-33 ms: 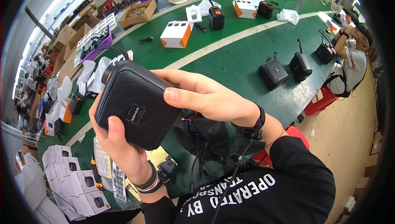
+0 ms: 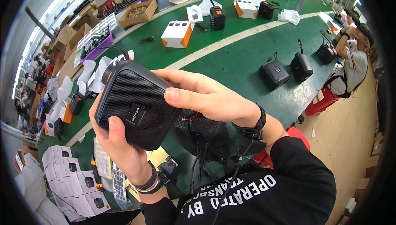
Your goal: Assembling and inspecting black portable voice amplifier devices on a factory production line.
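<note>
Both hands grasp the speaker (image 2: 139,101) above the bench (image 2: 231,62), by its near edge: left hand (image 2: 123,148) at its lower left, right hand (image 2: 208,100) along its right side. Best to bear its weight on the sides, thumbs light on the mesh (image 2: 126,86). A white stack (image 2: 76,179) lies at the near edge's left end. Three speakers (image 2: 274,74) stand along the right edge, a co-worker (image 2: 357,62) beyond; past the far edge, a carton (image 2: 138,13).

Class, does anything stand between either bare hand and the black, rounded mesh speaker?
Nothing visible: the bare left hand touches the black mesh speaker directly at its lower left, the right hand at its right edge.
</note>
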The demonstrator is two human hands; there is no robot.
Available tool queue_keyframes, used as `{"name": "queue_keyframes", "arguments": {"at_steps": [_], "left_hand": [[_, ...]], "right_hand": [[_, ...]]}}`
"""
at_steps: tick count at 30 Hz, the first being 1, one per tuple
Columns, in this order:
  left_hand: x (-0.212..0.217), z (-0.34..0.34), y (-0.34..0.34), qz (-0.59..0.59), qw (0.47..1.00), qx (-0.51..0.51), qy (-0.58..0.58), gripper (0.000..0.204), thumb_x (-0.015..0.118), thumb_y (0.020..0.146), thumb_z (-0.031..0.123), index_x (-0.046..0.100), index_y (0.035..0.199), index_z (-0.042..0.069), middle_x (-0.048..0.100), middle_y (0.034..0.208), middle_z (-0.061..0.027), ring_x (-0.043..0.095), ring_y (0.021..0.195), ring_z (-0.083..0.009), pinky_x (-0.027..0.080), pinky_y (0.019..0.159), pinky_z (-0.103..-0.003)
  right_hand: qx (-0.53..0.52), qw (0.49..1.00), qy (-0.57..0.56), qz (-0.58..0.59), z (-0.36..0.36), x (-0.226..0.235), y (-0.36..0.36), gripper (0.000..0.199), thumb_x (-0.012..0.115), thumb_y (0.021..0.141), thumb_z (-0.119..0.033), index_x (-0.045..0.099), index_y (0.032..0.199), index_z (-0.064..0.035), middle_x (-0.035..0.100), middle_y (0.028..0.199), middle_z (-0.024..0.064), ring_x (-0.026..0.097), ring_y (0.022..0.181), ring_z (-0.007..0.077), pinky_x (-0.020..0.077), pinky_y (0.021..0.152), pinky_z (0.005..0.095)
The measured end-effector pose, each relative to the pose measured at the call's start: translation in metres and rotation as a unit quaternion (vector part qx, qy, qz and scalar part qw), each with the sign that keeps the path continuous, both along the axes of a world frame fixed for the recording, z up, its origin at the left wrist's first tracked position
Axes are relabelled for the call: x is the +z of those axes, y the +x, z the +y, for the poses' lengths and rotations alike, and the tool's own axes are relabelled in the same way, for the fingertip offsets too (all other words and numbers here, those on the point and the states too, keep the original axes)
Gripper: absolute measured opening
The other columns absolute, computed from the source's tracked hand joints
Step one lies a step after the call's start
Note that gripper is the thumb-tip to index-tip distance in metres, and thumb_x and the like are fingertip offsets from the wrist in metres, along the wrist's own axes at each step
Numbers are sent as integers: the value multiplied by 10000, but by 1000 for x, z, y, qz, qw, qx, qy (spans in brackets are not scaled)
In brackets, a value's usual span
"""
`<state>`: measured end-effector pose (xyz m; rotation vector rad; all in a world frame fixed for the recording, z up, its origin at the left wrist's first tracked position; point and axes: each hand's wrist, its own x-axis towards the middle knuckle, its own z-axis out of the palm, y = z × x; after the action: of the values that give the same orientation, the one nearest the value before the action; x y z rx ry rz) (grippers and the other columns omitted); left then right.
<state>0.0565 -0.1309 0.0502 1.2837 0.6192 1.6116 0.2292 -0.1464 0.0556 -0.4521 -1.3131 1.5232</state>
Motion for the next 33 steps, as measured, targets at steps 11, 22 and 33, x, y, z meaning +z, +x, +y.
{"name": "queue_keyframes", "arguments": {"at_steps": [11,22,33], "left_hand": [[-21,17,-20,-370,799,-335,-334,405,437,947,340,509,1236,65,507,1247,-201,531,1098,-394,495,908,-482],[-22,10,-7,-331,834,-309,-315,435,407,960,358,462,1273,62,534,1206,-183,538,1094,-356,483,921,-462],[-14,11,3,-47,980,-185,-56,579,486,928,361,336,1321,-37,505,1229,-122,488,1157,-231,420,946,-384]], "right_hand": [[-25,999,29,0,4,-6,-6,809,612,877,-340,138,1435,4,324,1410,177,333,1295,225,296,1046,370],[-69,997,5,-24,8,-18,-16,968,761,737,-165,112,1435,-3,374,1355,169,383,1245,221,307,1030,385],[-468,761,317,-319,4,-16,-16,1080,813,580,-149,158,1426,-1,352,1324,203,346,1221,338,308,999,432]]}}
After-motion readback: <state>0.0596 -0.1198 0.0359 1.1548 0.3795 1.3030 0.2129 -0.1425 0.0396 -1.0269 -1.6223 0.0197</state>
